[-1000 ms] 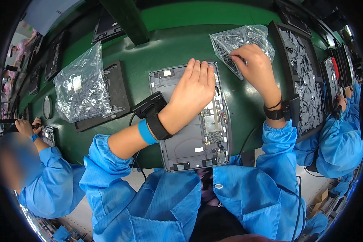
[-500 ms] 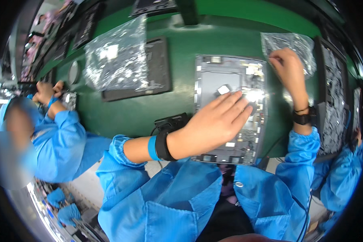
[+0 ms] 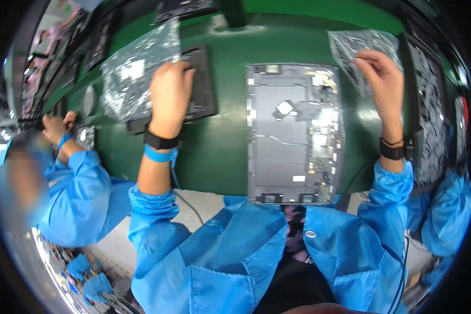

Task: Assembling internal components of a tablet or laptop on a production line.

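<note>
An opened grey laptop or tablet casing point(image 3: 280, 167) lies flat before me, its circuit boards showing along the right side. A small white-topped square piece point(image 3: 284, 108) sits inside it, above a thin pale cable. My left hand point(image 3: 170, 94) is over the right part of a clear plastic bag point(image 3: 125, 78) and a dark tray point(image 3: 205, 78); its fingers bend downward with their tips hidden. To the right of the casing, my right hand point(image 3: 383, 76) pinches thumb and forefinger together above another clear plastic bag point(image 3: 350, 49). Whatever that pinch holds is too small to make out.
A green table point(image 3: 227, 141) carries everything. Dark frames with grey parts point(image 3: 426, 115) stand at the right edge. At the left, a person in blue point(image 3: 83, 193) works with both hands near a round pale object point(image 3: 89, 100). A cord point(image 3: 188, 206) hangs from my left wrist strap.
My left hand has left the casing and moved left to the bag and tray, uncovering the casing's inside. My right hand stays pinched over the right-hand bag. The view has shifted slightly.
</note>
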A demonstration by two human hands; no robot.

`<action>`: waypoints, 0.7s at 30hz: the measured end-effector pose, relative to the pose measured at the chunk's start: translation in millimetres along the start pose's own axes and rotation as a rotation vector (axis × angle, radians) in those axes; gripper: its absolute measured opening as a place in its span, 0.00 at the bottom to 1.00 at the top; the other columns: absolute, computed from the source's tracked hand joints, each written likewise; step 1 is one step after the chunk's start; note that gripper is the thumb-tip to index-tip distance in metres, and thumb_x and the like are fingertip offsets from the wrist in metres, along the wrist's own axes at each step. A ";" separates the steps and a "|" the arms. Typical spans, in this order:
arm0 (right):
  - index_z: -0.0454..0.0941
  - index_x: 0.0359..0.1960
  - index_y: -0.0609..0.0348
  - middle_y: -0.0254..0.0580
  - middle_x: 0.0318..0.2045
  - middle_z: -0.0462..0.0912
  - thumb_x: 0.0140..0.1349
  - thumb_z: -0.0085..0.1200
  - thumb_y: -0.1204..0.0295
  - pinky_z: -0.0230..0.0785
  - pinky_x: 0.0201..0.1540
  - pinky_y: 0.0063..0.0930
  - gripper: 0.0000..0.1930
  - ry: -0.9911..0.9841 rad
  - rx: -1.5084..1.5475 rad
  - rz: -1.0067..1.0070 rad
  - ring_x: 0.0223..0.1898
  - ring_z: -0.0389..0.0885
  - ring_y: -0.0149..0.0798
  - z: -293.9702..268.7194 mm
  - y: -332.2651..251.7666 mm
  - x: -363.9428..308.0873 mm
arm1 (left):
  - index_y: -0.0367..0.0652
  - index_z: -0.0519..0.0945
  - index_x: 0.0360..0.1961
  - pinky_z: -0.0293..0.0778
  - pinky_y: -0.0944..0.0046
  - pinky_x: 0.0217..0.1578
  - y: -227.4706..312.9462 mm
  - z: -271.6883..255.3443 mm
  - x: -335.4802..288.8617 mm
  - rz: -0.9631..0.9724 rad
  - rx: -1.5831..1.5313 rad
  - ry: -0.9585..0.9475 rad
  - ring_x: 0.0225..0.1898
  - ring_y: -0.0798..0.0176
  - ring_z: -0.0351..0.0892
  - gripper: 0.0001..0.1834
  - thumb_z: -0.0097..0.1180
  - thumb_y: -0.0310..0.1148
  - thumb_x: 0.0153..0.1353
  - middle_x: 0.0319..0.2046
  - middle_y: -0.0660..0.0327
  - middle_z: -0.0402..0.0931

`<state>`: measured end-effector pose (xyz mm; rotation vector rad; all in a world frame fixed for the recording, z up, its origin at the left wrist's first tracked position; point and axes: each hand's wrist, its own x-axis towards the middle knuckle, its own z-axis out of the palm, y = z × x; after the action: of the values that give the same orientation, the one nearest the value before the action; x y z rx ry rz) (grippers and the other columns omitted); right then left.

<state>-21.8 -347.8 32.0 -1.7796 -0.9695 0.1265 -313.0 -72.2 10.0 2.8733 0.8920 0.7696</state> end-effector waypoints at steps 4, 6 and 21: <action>0.83 0.36 0.63 0.33 0.30 0.83 0.59 0.61 0.73 0.69 0.35 0.18 0.07 -0.145 -0.009 0.016 0.30 0.77 0.23 6.8 -5.5 -5.5 | 0.35 0.82 0.33 0.74 0.53 0.34 -10.7 3.7 6.5 -0.023 -0.004 -0.055 0.32 0.47 0.80 0.07 0.61 0.29 0.57 0.29 0.48 0.80; 0.83 0.35 0.62 0.32 0.29 0.83 0.59 0.61 0.71 0.68 0.34 0.19 0.07 -0.188 -0.054 0.083 0.29 0.75 0.23 9.7 -6.0 -4.8 | 0.35 0.81 0.33 0.75 0.55 0.33 -13.0 4.7 11.0 -0.072 -0.023 -0.092 0.31 0.48 0.81 0.06 0.60 0.29 0.57 0.30 0.48 0.81; 0.78 0.43 0.61 0.36 0.23 0.79 0.58 0.58 0.73 0.67 0.29 0.24 0.12 -0.260 -0.099 0.148 0.24 0.75 0.28 15.5 3.4 -1.7 | 0.36 0.80 0.40 0.75 0.62 0.31 2.4 -6.7 11.1 -0.245 -0.060 -0.151 0.27 0.59 0.81 0.08 0.60 0.24 0.58 0.25 0.54 0.80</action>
<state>-28.9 -337.8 21.8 -1.9594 -1.0408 0.4177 -307.0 -69.0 21.3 2.6589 1.1489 0.5388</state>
